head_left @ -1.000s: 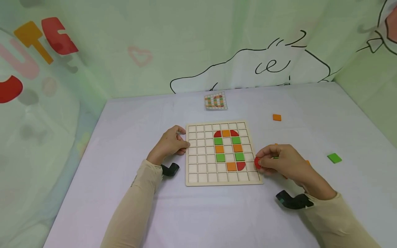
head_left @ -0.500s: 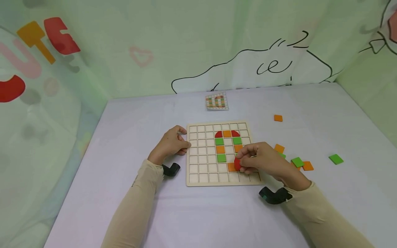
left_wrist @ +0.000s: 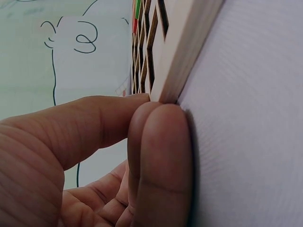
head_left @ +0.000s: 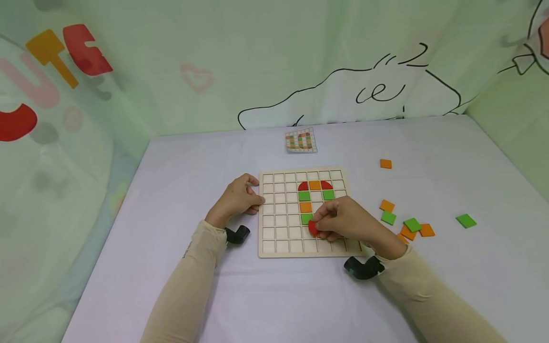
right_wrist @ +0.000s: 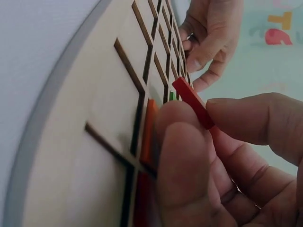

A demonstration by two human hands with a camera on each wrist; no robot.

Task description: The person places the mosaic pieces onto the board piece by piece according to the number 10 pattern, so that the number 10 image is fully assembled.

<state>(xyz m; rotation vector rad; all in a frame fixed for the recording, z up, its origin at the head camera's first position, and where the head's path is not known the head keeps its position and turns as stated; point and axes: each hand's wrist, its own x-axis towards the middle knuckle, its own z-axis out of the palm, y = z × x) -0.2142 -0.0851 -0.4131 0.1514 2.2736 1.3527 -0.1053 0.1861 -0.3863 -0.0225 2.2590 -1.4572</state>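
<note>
A wooden grid board (head_left: 274, 239) lies flat on the table, with red, orange and green tiles set in some of its squares. My left hand (head_left: 236, 197) pinches the board's left edge; in the left wrist view the thumb (left_wrist: 111, 116) meets the rim while fingertips press its side. Between the thumb and fingers of my right hand (head_left: 347, 221) is a red tile (right_wrist: 191, 101) with a rounded side. It is tilted above the board's lower middle, left of an orange tile (right_wrist: 149, 130). The right hand hides several squares and tiles in the head view.
Several loose orange and green tiles lie right of the board, among them a green tile (head_left: 388, 217) and an orange tile (head_left: 427, 230). Farther off are a green tile (head_left: 466, 221) and an orange tile (head_left: 386, 164). A printed pattern card (head_left: 301, 140) lies behind the board.
My right hand has carried the red tile leftward from the board's right edge to above its lower middle. The left hand stays at the left edge.
</note>
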